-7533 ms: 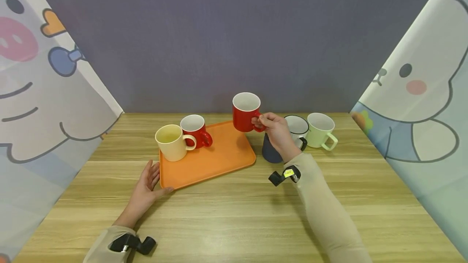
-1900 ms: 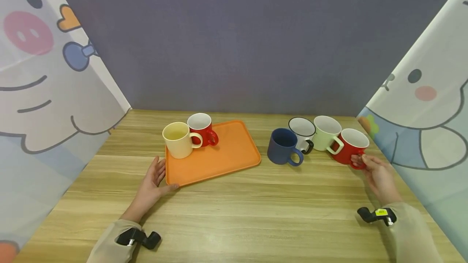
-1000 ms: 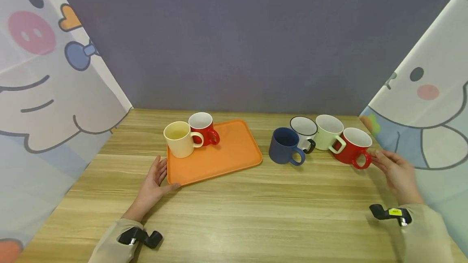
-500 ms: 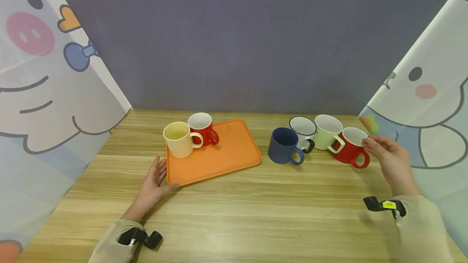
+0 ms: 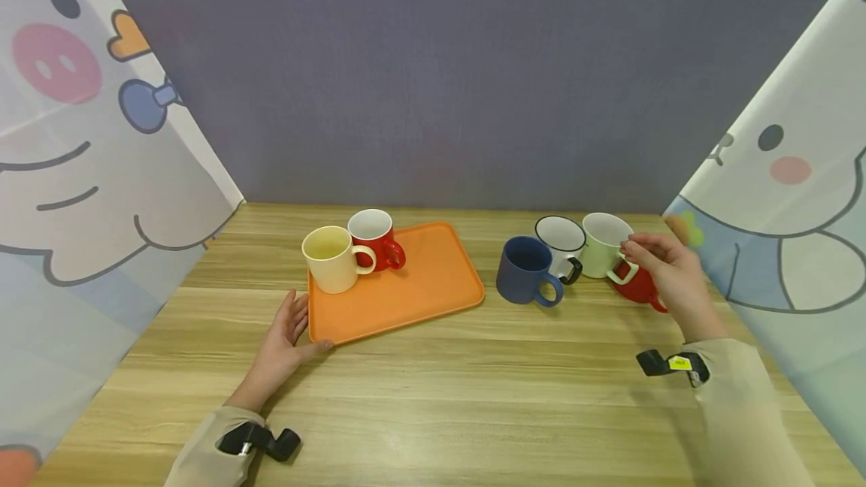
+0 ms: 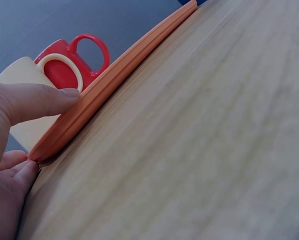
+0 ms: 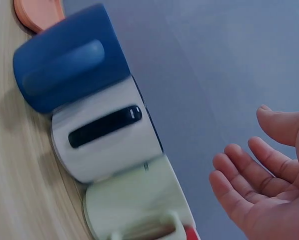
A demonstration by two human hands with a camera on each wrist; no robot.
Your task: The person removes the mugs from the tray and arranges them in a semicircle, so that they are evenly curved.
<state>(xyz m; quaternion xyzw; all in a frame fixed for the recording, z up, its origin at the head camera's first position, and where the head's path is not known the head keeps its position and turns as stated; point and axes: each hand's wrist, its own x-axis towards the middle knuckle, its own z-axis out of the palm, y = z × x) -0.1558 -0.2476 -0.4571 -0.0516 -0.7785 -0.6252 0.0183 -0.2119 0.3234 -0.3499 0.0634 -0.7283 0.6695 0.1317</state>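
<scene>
Head view: room evenly lit, I note; light from above, pale diffuse glare on the near wooden tabletop (image 5: 433, 427). Shadow soft-edged beside the right sleeve (image 5: 737, 412). Cartoon-printed side panels (image 5: 812, 209) look stretched toward the frame edges. Both wrist views dimmer, bluish. Left wrist: wood grain smeared. Right wrist: blue mug (image 7: 72, 62) and pale green mug (image 7: 137, 197) blurred; right hand (image 7: 262, 185) crisper.

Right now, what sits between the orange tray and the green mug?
The blue mug and the black-handled white mug stand between the orange tray and the green mug in the head view.
</scene>
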